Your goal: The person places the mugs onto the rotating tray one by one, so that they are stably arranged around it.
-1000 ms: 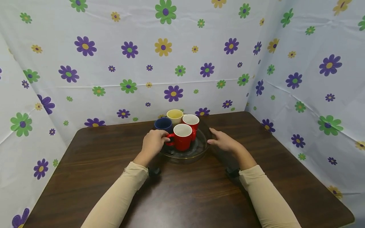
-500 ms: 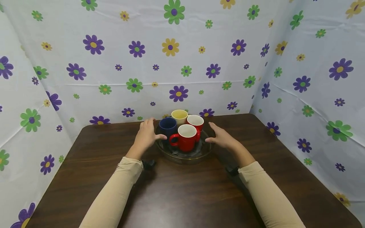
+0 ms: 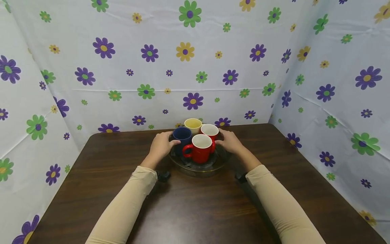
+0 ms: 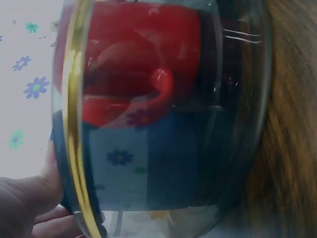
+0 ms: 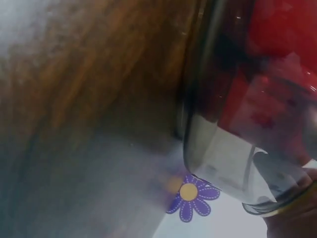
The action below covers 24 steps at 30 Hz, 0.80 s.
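Four mugs would be more than I number, so: several mugs stand grouped in a clear glass bowl [image 3: 199, 173] with a gold rim. My left hand [image 3: 159, 147] grips the side of the blue mug [image 3: 182, 139], thumb in front and fingers behind. My right hand [image 3: 230, 141] reaches over the bowl's right rim and holds the rear red mug [image 3: 209, 130] between thumb and fingers. The front red mug [image 3: 201, 150] has its handle toward the left. A yellow mug [image 3: 193, 124] stands at the back. In the left wrist view, the thumb [image 4: 42, 191] lies against the blue mug above the gold rim.
The bowl stands toward the back of a dark wooden table [image 3: 201, 206]. A white cloth [image 3: 128, 108] with printed flowers hangs close behind it and along both sides. Dark wrist cameras [image 3: 163, 176] sit under both forearms.
My left hand has let go of the front red mug's handle, opened beside the blue mug and closed on it. My right hand has moved left over the rim to the rear red mug.
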Motion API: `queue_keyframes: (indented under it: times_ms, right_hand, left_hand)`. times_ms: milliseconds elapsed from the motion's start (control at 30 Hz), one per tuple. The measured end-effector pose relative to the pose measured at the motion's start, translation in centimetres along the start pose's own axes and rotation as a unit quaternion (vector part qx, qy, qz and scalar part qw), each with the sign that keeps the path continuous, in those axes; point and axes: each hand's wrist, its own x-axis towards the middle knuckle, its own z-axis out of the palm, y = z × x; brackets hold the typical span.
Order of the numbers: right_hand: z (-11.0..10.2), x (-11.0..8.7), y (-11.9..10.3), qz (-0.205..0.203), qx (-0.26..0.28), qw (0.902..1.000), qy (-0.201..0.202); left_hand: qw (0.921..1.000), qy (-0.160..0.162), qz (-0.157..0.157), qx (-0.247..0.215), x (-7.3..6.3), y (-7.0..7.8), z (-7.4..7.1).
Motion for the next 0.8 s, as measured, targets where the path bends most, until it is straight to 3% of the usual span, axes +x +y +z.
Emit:
queue_keyframes:
  times_ms: [167, 400, 667, 800]
  right_hand:
    - [0.5, -0.3, -0.3, 0.024, 0.038, 0.9981, 0.042]
    - [0.4, -0.5, -0.7, 0.039, 0.043, 0.9970, 0.050]
    - [0.1, -0.5, -0.5, 0.014, 0.038, 0.9986, 0.034]
    - [-0.7, -0.6, -0.3, -0.001, 0.028, 0.9991, 0.033]
  left_hand:
    - [0.9999, 0.011, -0.002, -0.001, 0.2, 0.2, 0.3]
    - [0.9999, 0.005, -0.005, -0.007, 0.3, 0.2, 0.2]
    - [0.9998, -0.006, -0.020, -0.004, 0.2, -0.1, -0.2]
    - [0.9993, 0.025, -0.026, -0.006, 0.0, -0.4, -1.1]
